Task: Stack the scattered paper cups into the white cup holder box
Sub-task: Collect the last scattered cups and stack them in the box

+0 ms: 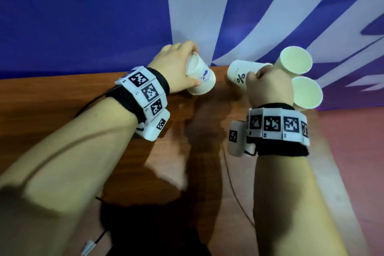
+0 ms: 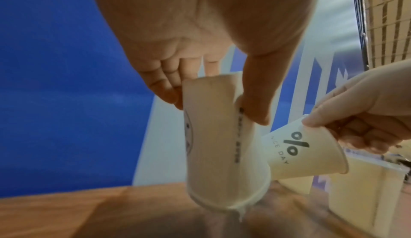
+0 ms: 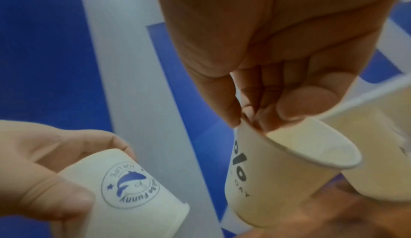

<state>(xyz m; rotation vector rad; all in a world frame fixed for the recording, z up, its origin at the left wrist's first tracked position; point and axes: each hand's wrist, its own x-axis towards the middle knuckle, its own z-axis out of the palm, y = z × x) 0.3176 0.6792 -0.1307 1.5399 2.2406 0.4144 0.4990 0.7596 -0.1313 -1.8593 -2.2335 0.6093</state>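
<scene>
My left hand point(image 1: 192, 64) grips a white paper cup with a blue dolphin logo point(image 1: 202, 81) near its base, mouth tilted down toward the wooden table point(image 1: 176, 131). My right hand point(image 1: 256, 74) pinches the rim of a white cup printed with a percent sign point(image 1: 239, 75), whose base points left at the dolphin cup. In the left wrist view the percent cup point(image 2: 300, 154) sits right beside the dolphin cup point(image 2: 222, 154). In the right wrist view a gap shows between the percent cup point(image 3: 278, 180) and the dolphin cup point(image 3: 133, 198). I cannot make out a white holder box.
Two more paper cups point(image 1: 295, 60) point(image 1: 306, 92) sit just right of my right hand, mouths facing me. A blue and white banner point(image 1: 83, 16) rises behind the table. A thin cable point(image 1: 230, 183) trails across the wood between my forearms.
</scene>
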